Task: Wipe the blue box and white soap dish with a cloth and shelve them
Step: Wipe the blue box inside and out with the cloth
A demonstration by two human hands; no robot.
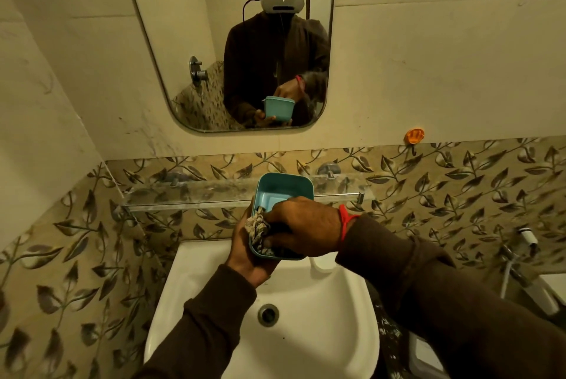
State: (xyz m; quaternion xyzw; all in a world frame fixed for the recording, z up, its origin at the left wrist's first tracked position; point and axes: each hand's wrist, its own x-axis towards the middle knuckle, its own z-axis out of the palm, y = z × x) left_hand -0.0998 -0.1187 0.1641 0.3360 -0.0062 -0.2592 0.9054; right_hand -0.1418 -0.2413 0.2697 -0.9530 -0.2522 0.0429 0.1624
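Note:
I hold the blue box (283,190) above the sink, its open side tilted toward me. My left hand (245,253) cups it from below and from the left. My right hand (301,225) reaches over the box's near rim and presses a patterned cloth (258,230) into its inside. The cloth bunches at the box's left near corner. A glass shelf (190,195) runs along the wall just behind the box. No white soap dish shows in this view.
A white sink (306,302) with a drain (268,314) lies under my hands. A mirror (190,41) hangs above the shelf. An orange hook (414,136) sticks to the wall at right. A hose and tap (520,259) stand lower right.

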